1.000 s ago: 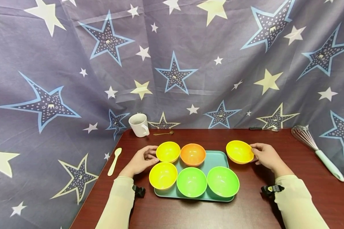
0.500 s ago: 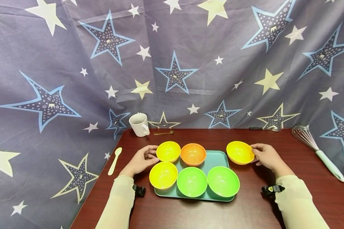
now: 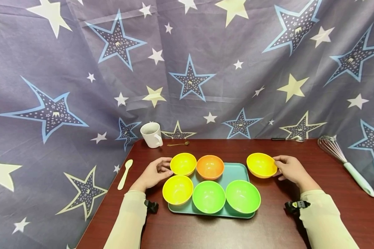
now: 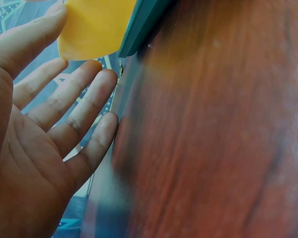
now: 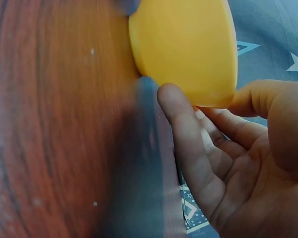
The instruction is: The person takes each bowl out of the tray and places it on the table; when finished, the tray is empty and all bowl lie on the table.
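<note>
On the left, my left hand [image 3: 154, 173] rests beside a yellow bowl [image 3: 183, 164] at the tray's back left corner. Its thumb lies against the yellow side [image 4: 94, 29] in the left wrist view, while the other fingers spread loosely. My right hand [image 3: 290, 170] holds another yellow bowl [image 3: 261, 165] by its right edge, off the tray. In the right wrist view the thumb is at this bowl's [image 5: 188, 49] rim and the other fingers are at its outer side. An orange bowl [image 3: 210, 167], a third yellow bowl [image 3: 177, 190] and two green bowls [image 3: 208, 197] sit on the teal tray [image 3: 232, 172].
A white mug [image 3: 151, 135] and a small gold spoon [image 3: 178, 144] stand at the table's back left. A cream spoon [image 3: 125, 175] lies by the left edge. At the right are a whisk [image 3: 346, 166] and a dark-handled spoon [image 3: 287, 139]. Star-patterned cloth [image 3: 187, 114] hangs behind.
</note>
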{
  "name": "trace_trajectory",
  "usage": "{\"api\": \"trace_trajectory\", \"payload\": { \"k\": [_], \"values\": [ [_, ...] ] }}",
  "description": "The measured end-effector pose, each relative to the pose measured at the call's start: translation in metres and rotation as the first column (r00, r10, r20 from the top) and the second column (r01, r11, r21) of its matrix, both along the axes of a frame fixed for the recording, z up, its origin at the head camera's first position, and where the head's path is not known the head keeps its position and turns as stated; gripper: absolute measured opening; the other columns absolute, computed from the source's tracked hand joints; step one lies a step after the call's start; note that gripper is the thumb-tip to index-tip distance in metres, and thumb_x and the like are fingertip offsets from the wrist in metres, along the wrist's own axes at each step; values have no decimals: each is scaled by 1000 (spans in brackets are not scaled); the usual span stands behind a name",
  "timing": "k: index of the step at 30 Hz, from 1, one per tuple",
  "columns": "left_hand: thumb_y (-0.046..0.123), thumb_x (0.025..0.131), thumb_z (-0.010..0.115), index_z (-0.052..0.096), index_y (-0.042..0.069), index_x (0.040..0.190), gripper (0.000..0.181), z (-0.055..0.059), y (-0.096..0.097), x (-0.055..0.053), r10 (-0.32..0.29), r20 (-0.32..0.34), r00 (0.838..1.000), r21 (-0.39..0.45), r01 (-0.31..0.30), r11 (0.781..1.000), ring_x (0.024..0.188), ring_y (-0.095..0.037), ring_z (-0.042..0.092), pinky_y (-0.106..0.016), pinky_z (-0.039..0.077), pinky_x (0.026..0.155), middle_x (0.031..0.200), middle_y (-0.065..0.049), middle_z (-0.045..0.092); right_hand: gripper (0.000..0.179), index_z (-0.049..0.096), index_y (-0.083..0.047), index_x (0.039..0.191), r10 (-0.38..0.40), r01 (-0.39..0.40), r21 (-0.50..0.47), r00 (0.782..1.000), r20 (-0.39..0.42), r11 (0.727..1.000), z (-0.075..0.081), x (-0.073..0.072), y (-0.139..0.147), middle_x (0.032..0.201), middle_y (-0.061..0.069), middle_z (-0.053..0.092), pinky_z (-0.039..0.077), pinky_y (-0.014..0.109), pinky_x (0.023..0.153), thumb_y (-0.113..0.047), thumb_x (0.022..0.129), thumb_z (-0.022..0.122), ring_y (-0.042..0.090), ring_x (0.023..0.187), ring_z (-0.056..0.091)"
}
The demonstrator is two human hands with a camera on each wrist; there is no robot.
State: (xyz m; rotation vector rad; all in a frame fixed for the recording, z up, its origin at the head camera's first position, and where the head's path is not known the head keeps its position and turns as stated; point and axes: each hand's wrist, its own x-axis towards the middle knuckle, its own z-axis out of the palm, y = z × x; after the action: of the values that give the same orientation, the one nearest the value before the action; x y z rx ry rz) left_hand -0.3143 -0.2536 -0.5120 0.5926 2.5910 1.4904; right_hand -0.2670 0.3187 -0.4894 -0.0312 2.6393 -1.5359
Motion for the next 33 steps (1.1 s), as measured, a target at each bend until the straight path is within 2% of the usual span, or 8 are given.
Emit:
{"api": "trace_trajectory", "payload": {
  "k": [9,21,33],
  "values": [
    [23,95,81,58,16,145,56,-1,-3,1,-2,3,1000,4,2,1000,102,-23,71,-35,57,90,122,-6,72,45,50,16,141,-9,9,6,1000,6,1000,3,2,-4,94,16,68,63,42,66,-16,110,48,32,83,73],
    [24,95,81,59,18,144,55,-2,-4,0,-3,8,1000,2,3,1000,102,-23,71,-38,57,91,122,-5,72,43,52,16,139,-20,20,7,1000,6,1000,2,2,-4,91,15,67,62,41,64,-14,108,48,30,82,71],
    [24,95,81,58,18,145,55,-1,-2,-1,-10,7,1000,6,10,1000,102,-23,71,-36,57,90,122,-5,72,44,52,14,140,-16,16,11,999,29,1000,2,1,2,98,16,68,63,41,66,-17,108,50,27,81,70]
  ]
}}
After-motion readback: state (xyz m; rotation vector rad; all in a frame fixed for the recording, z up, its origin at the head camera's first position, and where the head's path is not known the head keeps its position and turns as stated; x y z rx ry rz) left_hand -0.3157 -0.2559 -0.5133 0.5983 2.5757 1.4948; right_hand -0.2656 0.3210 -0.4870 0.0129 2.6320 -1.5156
